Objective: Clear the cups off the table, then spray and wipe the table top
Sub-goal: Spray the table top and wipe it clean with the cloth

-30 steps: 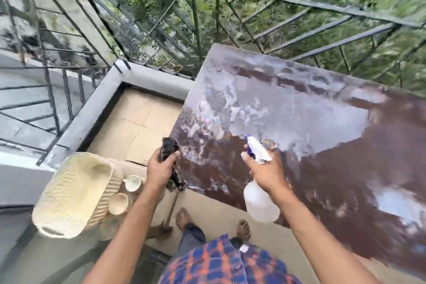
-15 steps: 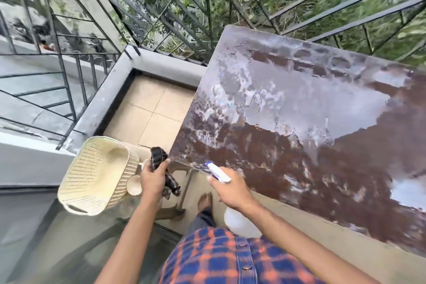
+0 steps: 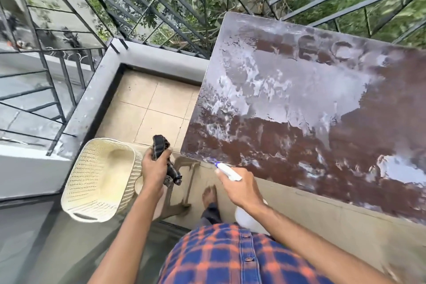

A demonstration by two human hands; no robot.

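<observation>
The brown table top (image 3: 299, 150) fills the right side, wet and glossy with pale streaks; no cups stand on it. My right hand (image 3: 242, 188) grips a white spray bottle (image 3: 227, 171) by its neck, nozzle pointing up-left, held low just off the table's near left corner. The bottle's round body (image 3: 247, 219) shows below my wrist. My left hand (image 3: 155, 168) is closed around a dark crumpled cloth (image 3: 161, 145), to the left of the table corner. A pale cup (image 3: 139, 184) is partly hidden behind my left wrist, beside the basket.
A cream plastic basket (image 3: 96, 177) lies on a low surface at my left. A black metal railing (image 3: 175, 7) runs behind the table and along the left, above a grey ledge (image 3: 92, 104). Beige floor tiles (image 3: 149, 110) lie between ledge and table. My bare foot (image 3: 209, 193) stands below.
My right hand has dropped the spray bottle from above the table down to its near left corner. My left hand with the cloth stayed beside the basket. The view shifted left.
</observation>
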